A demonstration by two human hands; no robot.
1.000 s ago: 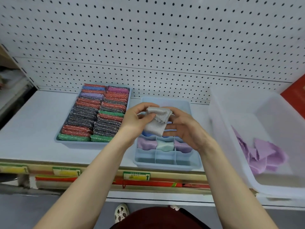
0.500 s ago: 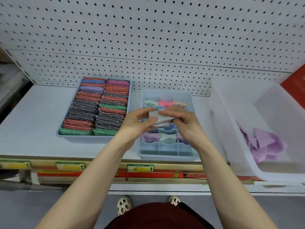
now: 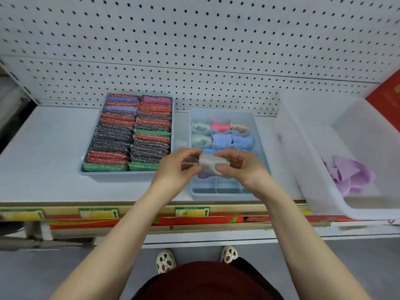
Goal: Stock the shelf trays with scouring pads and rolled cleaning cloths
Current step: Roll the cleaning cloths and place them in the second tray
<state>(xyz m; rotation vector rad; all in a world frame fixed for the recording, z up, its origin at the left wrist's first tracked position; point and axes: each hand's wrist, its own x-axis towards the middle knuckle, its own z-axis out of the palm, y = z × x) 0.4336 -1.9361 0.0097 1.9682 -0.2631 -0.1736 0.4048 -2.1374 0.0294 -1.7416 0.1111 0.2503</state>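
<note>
While pinched between left hand point(image 3: 176, 169) and right hand point(image 3: 242, 167), pale grey cloth point(image 3: 211, 164) looks tightly rolled, waffle-textured.

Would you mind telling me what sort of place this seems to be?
Most likely a shop aisle: a pegboard back panel behind a display shelf, price-label strips along its front edge, and a tray of scouring pads set out like stock.

Shop aisle: pegboard backing point(image 3: 194, 40), price-tagged shelf point(image 3: 43, 148) edge.
</note>
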